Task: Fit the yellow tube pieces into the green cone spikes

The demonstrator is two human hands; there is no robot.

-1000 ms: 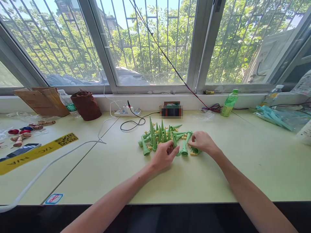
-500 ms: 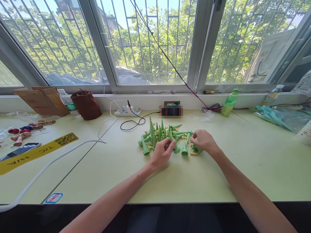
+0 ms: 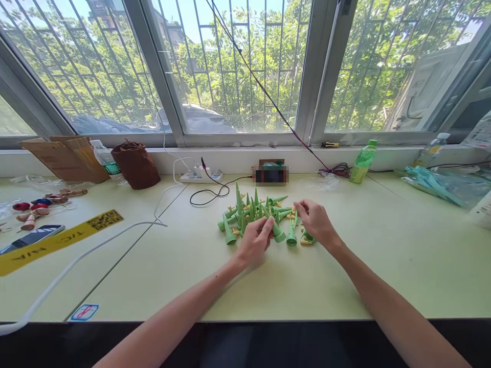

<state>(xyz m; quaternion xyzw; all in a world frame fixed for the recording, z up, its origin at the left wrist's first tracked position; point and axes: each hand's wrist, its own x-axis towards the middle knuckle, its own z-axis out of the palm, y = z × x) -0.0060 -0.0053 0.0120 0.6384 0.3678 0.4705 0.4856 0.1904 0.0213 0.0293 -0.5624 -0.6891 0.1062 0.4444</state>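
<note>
A heap of green plastic cones (image 3: 245,212) with small yellow pieces (image 3: 306,242) among them lies on the pale table (image 3: 291,286) in front of me. My left hand (image 3: 253,241) is at the near edge of the heap, fingers pinched on one green cone (image 3: 275,230) whose wide end points right. My right hand (image 3: 315,220) hovers over the heap's right side, fingers curled together near a cone; what they grip is too small to make out. Some cones stand upright, others lie flat.
A power strip (image 3: 199,177) with black and white cables sits behind the heap. A brown pouch (image 3: 135,164), a water bottle (image 3: 105,161) and cardboard (image 3: 63,158) stand at the back left. A green bottle (image 3: 362,162) is at the back right. Yellow tape (image 3: 57,240) lies at the left.
My left hand has closed on a cone and drawn it slightly out of the heap. My right hand has moved up and left from the heap's right edge.
</note>
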